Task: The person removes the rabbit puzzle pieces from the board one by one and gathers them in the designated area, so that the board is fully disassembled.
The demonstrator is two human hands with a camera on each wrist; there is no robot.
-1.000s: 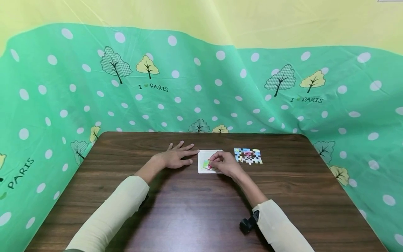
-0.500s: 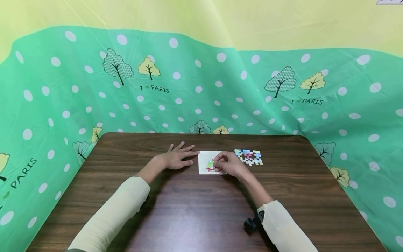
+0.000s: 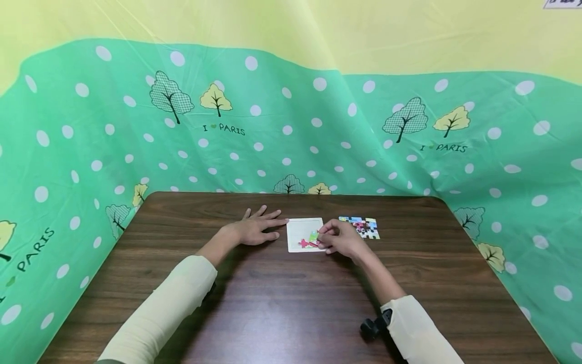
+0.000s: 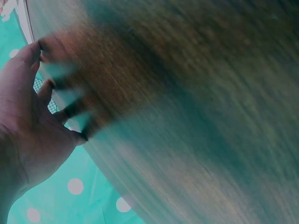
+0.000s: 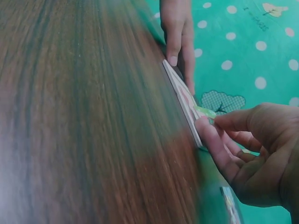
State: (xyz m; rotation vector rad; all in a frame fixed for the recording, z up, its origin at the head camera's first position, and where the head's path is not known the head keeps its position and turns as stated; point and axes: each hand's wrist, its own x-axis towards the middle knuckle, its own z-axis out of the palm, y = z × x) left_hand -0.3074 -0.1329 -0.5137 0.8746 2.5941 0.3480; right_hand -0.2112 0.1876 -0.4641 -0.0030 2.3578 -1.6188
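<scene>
A white puzzle tray (image 3: 297,226) lies on the table between the two hands. My left hand (image 3: 254,230) rests on the tabletop with its fingers spread, the index fingertip right at the tray's left edge. Over the tray's right part, my right hand (image 3: 343,238) pinches a green puzzle piece (image 5: 204,111) between thumb and fingertips. Red puzzle pieces (image 3: 303,243) show in the lower part of the tray, below the green one. The right fingers cover the tray's lower right corner. In the left wrist view the left hand (image 4: 37,112) shows with its fingers apart.
Just right of the tray lies a group of joined puzzle pieces (image 3: 370,227), blue, pink and white, partly behind the right hand. The brown wooden table (image 3: 273,308) ends at the back against a green dotted curtain (image 3: 254,151). A black wrist camera (image 3: 375,326) sits below the right sleeve.
My right hand has moved right across the tray with the green puzzle piece, uncovering red pieces in the tray. The left hand has stayed in place.
</scene>
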